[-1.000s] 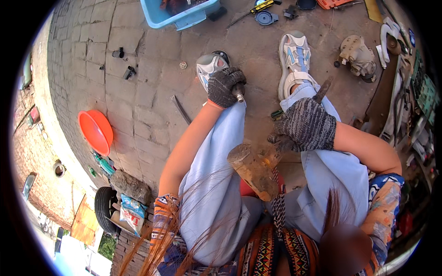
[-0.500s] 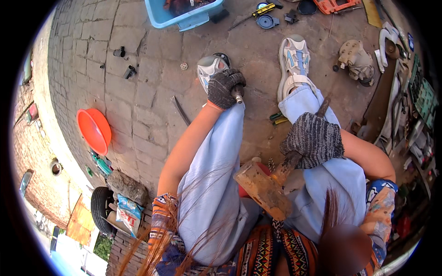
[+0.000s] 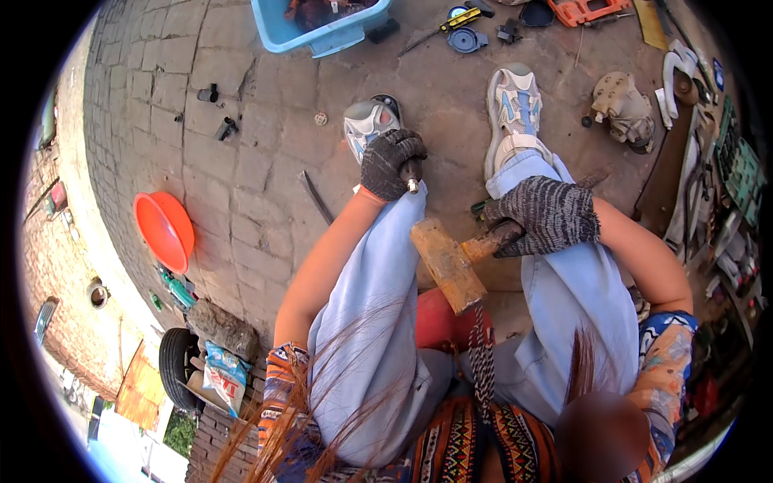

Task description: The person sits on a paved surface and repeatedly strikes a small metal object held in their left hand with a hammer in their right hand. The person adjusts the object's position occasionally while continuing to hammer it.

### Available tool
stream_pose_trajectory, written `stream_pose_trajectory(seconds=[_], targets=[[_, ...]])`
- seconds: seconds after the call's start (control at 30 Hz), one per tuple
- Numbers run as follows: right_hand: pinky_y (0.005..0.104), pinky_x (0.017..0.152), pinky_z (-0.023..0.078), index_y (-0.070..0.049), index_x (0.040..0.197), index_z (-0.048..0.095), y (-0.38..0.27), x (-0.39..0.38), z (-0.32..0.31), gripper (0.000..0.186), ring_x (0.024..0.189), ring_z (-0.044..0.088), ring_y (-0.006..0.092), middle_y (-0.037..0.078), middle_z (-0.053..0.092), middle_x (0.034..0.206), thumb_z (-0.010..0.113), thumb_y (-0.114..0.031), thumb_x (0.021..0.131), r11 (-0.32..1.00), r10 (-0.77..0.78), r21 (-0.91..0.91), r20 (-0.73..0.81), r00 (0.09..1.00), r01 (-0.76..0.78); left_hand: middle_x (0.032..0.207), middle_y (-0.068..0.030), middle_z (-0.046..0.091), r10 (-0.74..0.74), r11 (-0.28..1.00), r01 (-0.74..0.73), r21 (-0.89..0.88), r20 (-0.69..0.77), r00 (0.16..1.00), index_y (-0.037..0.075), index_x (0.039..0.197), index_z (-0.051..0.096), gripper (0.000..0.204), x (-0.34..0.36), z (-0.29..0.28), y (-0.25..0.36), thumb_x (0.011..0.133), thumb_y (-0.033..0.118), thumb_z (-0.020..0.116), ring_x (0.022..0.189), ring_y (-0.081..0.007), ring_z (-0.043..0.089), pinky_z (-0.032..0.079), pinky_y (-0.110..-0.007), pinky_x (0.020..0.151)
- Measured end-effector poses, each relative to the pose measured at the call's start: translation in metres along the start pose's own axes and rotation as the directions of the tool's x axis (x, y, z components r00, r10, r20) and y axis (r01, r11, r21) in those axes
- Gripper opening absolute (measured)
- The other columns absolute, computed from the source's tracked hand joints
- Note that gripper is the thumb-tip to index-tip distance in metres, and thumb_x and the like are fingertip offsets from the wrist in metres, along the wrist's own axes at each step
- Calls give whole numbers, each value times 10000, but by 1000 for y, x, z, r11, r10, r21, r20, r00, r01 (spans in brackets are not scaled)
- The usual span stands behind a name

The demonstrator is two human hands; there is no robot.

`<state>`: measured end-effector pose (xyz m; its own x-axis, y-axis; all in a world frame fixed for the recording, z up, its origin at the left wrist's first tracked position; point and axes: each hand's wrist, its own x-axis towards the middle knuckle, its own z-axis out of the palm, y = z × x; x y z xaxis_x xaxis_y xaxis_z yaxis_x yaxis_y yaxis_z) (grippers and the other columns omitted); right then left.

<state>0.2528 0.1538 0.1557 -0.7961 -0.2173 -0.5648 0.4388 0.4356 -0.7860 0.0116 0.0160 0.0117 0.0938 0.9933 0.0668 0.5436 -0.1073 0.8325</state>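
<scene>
My right hand [image 3: 543,216], in a dark knitted glove, is wrapped round the handle of a rusty hammer [image 3: 448,266]. Its heavy, block-shaped head hangs in the gap between my knees, touching nothing that I can see. By my left knee, my left hand [image 3: 390,165] wears a matching glove and closes on a dark, round-bodied piece with a shiny metal tip [image 3: 413,185]. What lies under those fingers is hidden. Below the hammer head, a red rounded object [image 3: 443,318] shows between my legs, partly covered by a black-and-white braided cord [image 3: 481,354].
A blue tub [image 3: 342,36] stands on the paving ahead, with a yellow-handled screwdriver [image 3: 441,29] beside it. An orange-red basin [image 3: 164,231] is at left, above a tyre [image 3: 179,366]. On the right lie a beige rounded object [image 3: 622,109] and a green tool case [image 3: 742,173].
The hammer head has swung forward, away from my lap, as my right hand rose and turned. More of the red object now shows. My left hand has shifted only slightly.
</scene>
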Motion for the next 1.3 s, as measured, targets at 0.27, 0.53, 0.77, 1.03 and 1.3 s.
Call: stream_pose_trajectory(seconds=[0.27, 0.53, 0.77, 1.03, 1.3], targets=[[420, 785, 486, -59, 1076, 623, -18, -19, -2, 385, 868, 624, 347, 160, 640, 900, 653, -369, 850, 970, 237, 77, -508, 828, -231, 936, -151, 660, -10, 1000, 10, -6, -127, 992, 58, 939, 664, 306, -1, 0, 5, 645, 138, 687, 858, -343, 639, 504, -409, 759], [409, 759, 481, -125, 1017, 667, -23, -21, 11, 341, 813, 636, 318, 132, 655, 836, 686, -397, 811, 946, 325, 119, -370, 871, -302, 890, -115, 669, 1, 1000, -3, -15, -155, 988, 83, 929, 689, 217, 8, 8, 4, 714, 107, 697, 829, -310, 643, 504, -391, 729], [408, 725, 477, -131, 920, 685, -15, -21, 18, 323, 757, 638, 306, 125, 652, 770, 703, -424, 785, 964, 266, 104, -374, 888, -245, 887, -76, 651, 104, 967, -102, 231, 5, 995, 121, 850, 657, 184, 8, 7, 17, 703, 226, 696, 802, -268, 639, 494, -394, 677], [396, 703, 472, -112, 892, 677, -12, -19, 19, 374, 722, 632, 288, 114, 645, 738, 707, -466, 774, 957, 282, 183, -412, 866, -224, 895, -124, 653, -38, 965, 24, 260, 49, 998, 89, 862, 676, 184, 19, 3, 20, 731, 216, 704, 810, -324, 641, 500, -403, 703], [380, 696, 476, -97, 892, 676, -7, -21, 19, 420, 706, 625, 279, 110, 643, 731, 688, -502, 784, 950, 311, 158, -408, 859, -269, 848, -116, 662, -54, 973, 72, 219, -87, 995, 79, 819, 684, 149, 18, 10, 12, 760, 213, 712, 773, -306, 647, 504, -386, 676]])
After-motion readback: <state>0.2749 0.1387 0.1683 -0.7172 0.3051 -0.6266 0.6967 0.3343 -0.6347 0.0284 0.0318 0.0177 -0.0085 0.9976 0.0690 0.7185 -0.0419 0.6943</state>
